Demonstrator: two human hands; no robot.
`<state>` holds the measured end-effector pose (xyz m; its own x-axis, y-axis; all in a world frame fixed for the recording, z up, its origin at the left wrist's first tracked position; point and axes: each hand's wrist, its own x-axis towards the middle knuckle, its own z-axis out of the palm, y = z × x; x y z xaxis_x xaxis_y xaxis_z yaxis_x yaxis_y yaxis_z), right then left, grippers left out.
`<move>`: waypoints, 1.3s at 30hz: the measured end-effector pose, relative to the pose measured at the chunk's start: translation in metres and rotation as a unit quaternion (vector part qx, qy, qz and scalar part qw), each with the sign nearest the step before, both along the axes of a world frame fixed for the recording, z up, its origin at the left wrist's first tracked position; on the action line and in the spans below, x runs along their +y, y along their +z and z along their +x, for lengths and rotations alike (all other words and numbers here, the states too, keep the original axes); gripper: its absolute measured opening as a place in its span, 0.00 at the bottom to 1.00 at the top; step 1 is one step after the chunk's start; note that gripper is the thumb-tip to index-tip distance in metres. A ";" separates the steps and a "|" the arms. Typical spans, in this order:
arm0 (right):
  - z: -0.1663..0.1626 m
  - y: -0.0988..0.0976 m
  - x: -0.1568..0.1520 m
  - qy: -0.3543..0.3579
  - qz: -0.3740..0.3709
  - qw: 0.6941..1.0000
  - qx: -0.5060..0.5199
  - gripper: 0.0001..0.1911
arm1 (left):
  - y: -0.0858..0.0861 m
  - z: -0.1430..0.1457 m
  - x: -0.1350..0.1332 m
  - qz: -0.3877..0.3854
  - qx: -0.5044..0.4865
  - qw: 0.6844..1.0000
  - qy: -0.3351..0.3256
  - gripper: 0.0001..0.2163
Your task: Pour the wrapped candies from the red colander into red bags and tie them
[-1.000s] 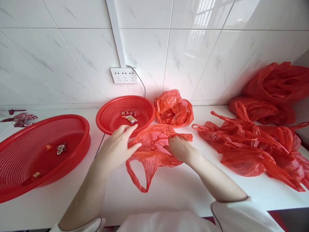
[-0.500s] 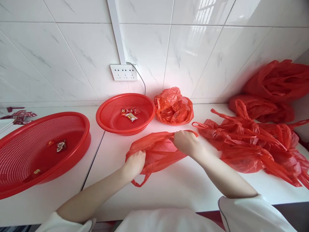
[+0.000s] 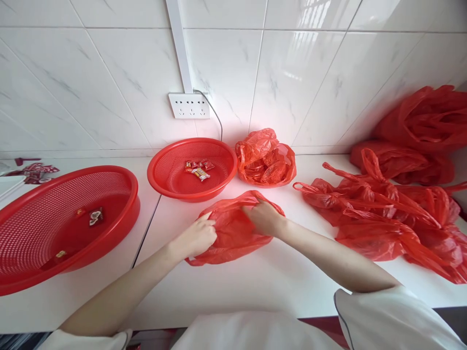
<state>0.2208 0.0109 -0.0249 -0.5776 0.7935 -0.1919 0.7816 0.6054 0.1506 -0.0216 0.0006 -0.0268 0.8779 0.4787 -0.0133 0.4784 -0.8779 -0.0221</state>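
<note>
A thin red plastic bag [image 3: 233,250] lies on the white counter in front of me with its mouth spread toward me. My left hand [image 3: 200,236] is closed on the left edge of the bag's mouth. Inside the opening, at the right, is my right hand [image 3: 265,218]; motion smears its fingers, and whether they pinch the plastic is unclear. Just behind the bag stands a red perforated basket [image 3: 160,182] with several small wrapped snacks [image 3: 200,173] in it. A crumpled heap of red plastic bags [image 3: 268,163] sits beside that basket.
At the left stands a larger red basket [image 3: 122,231] with a few small packets [image 3: 96,217]. Several knotted, filled red bags [image 3: 383,218] lie at the right, with big red bundles [image 3: 423,121] behind them. A socket panel [image 3: 189,106] with a cable is on the tiled wall.
The bag's mouth has become rounder and wider. My right hand has moved left and down from the rim into the opening. My left hand has shifted slightly along the left edge.
</note>
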 end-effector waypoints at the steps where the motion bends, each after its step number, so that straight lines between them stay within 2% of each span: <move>1: 0.008 0.001 0.004 -0.029 -0.024 0.999 -0.003 0.34 | 0.001 -0.007 0.003 -0.009 -0.012 1.000 0.009 0.17; 4: 0.029 0.008 0.010 -0.057 -0.093 0.994 -0.010 0.19 | 0.000 -0.026 0.013 -0.049 -0.085 0.993 0.073 0.14; 7: 0.035 0.008 0.008 0.006 -0.116 0.992 0.053 0.08 | -0.004 -0.030 0.017 -0.040 -0.129 0.978 0.156 0.13; 9: 0.029 0.005 0.003 0.061 -0.057 0.992 0.099 0.08 | -0.008 -0.023 0.014 -0.008 -0.117 0.973 0.199 0.14; 13: 0.005 -0.004 -0.003 0.117 0.137 0.979 0.090 0.15 | -0.017 0.003 0.006 0.028 -0.085 0.961 0.260 0.16; 15: -0.005 -0.010 0.000 0.153 0.160 0.971 0.094 0.15 | -0.023 0.013 0.005 0.038 -0.069 0.956 0.283 0.20; 16: -0.007 -0.013 0.003 0.182 0.154 0.966 0.101 0.15 | -0.027 0.016 0.005 0.043 -0.058 0.954 0.290 0.25; 18: -0.009 -0.019 0.011 0.239 0.131 0.955 0.120 0.12 | -0.035 0.017 0.007 0.044 -0.042 0.960 0.275 0.35; 19: -0.008 -0.022 0.015 0.255 0.114 0.951 0.131 0.14 | -0.039 0.014 0.009 0.035 -0.038 0.966 0.252 0.38; 21: -0.003 -0.028 0.022 0.237 0.067 0.958 0.150 0.29 | -0.045 0.006 0.012 -0.002 -0.036 0.982 0.187 0.39; 23: 0.004 -0.034 0.027 0.170 0.017 0.972 0.163 0.44 | -0.049 -0.005 0.015 -0.046 -0.036 0.990 0.130 0.38; 26: 0.018 -0.045 0.034 0.067 -0.043 0.981 0.177 0.53 | -0.051 -0.019 0.018 -0.091 -0.041 0.991 0.092 0.36; 29: 0.034 -0.061 0.038 0.002 -0.108 0.974 0.201 0.55 | -0.051 -0.029 0.021 -0.117 -0.048 0.988 0.090 0.37; 32: 0.047 -0.080 0.035 -0.022 -0.151 0.961 0.230 0.57 | -0.053 -0.036 0.025 -0.141 -0.061 0.982 0.108 0.39; 35: 0.051 -0.094 0.026 -0.011 -0.125 0.955 0.269 0.54 | -0.057 -0.041 0.032 -0.153 -0.086 0.976 0.126 0.40; 39: 0.051 -0.102 0.016 0.040 -0.044 0.946 0.319 0.43 | -0.060 -0.046 0.039 -0.148 -0.146 0.969 0.130 0.38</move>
<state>0.2721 0.0266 -0.1265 -0.6555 0.7399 0.1514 0.6482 0.6541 -0.3898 -0.0677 0.0400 -0.0872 0.7146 0.6980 0.0473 0.6328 -0.6737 0.3818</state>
